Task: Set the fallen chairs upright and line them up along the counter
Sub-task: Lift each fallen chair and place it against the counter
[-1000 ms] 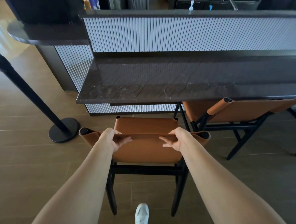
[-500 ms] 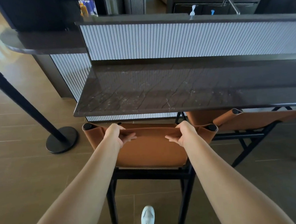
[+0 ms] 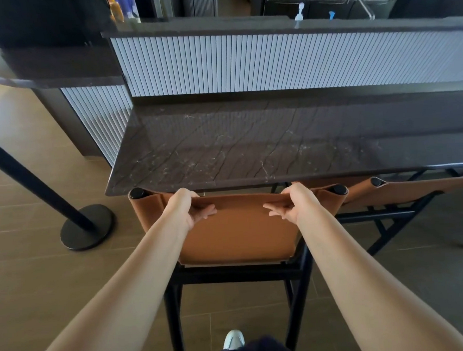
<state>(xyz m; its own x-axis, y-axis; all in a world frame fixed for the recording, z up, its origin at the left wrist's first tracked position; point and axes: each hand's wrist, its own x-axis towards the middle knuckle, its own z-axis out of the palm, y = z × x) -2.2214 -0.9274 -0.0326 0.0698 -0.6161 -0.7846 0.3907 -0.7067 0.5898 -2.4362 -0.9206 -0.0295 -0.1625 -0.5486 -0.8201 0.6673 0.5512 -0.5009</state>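
Well, chair (image 3: 236, 229): upright, backrest top at the near edge of the surface (image 3: 250, 147).
Left hand (image 3: 185, 208): my fingers (image 3: 208, 212) grip the backrest's top edge.
Right hand (image 3: 297, 202): grips the same edge, further right.
Second chair (image 3: 415, 188): just beside, right.

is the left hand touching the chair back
Touching. The head view shows the left hand curled over the top edge of the chair back, gripping it.
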